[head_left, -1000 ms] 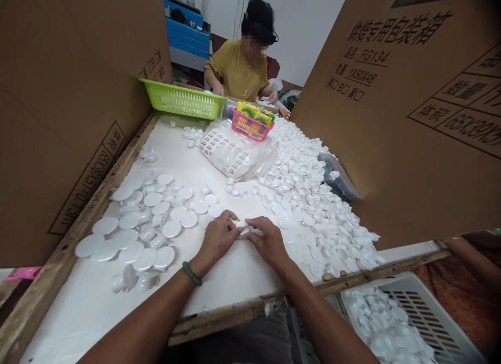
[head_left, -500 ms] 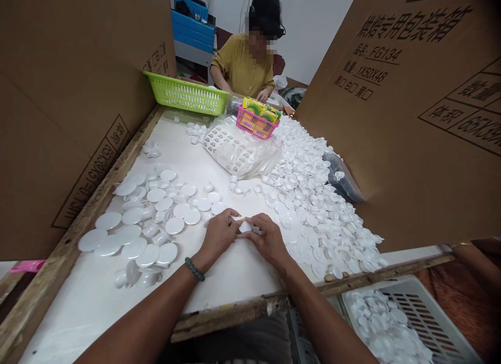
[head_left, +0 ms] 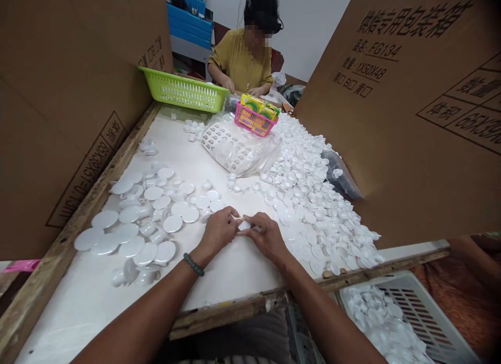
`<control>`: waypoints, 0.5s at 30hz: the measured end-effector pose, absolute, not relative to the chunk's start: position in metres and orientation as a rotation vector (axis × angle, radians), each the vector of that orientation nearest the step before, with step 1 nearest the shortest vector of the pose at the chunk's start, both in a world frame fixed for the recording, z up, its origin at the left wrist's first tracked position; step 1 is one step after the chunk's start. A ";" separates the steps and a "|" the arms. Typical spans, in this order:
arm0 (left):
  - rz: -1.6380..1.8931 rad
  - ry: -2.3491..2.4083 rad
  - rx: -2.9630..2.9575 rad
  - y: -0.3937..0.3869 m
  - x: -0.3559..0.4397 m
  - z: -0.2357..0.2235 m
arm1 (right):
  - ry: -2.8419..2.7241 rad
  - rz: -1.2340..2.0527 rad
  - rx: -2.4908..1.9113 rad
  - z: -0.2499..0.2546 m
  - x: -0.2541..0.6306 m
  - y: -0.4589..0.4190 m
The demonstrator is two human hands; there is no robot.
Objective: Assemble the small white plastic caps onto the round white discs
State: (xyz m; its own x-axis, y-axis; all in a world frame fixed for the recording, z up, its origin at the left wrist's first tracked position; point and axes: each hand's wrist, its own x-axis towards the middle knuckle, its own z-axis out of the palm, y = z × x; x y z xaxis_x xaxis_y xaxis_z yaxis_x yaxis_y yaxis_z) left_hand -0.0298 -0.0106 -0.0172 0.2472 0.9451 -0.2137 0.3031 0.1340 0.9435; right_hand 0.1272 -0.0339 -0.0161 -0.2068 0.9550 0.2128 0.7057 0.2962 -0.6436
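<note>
Between my two hands, low over the white tabletop (head_left: 219,285), is a small white plastic piece (head_left: 245,225). My left hand (head_left: 221,225) pinches it from the left, with a beaded bracelet on that wrist. From the right, the thumb and fingers of my right hand (head_left: 266,233) close on the same piece. Fingers cover much of it, so its full shape is hidden. To the left lie white round-topped plastic pieces (head_left: 146,253), some on their sides. A broad heap of smaller white plastic pieces (head_left: 305,181) spreads to the right.
A plastic bag (head_left: 242,150) and a pink basket (head_left: 255,119) with yellow packets stand mid-table, near a green basket (head_left: 183,92). Cardboard boxes (head_left: 78,92) wall both sides. Opposite sits a person (head_left: 245,58). A grey crate (head_left: 422,312) of white pieces is below right.
The view has shifted slightly. Both hands keep their hold on the white piece, which seems turned a little. The person opposite has moved their hands slightly.
</note>
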 end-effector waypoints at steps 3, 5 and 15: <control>0.761 1.249 1.410 -0.013 -0.031 -0.016 | -1.933 0.477 -1.447 -0.023 0.129 -0.036; 0.768 1.251 1.413 -0.013 -0.031 -0.015 | -1.890 0.403 -1.466 -0.026 0.131 -0.036; 0.768 1.308 1.410 -0.012 -0.029 -0.018 | -1.946 0.316 -1.476 -0.028 0.129 -0.030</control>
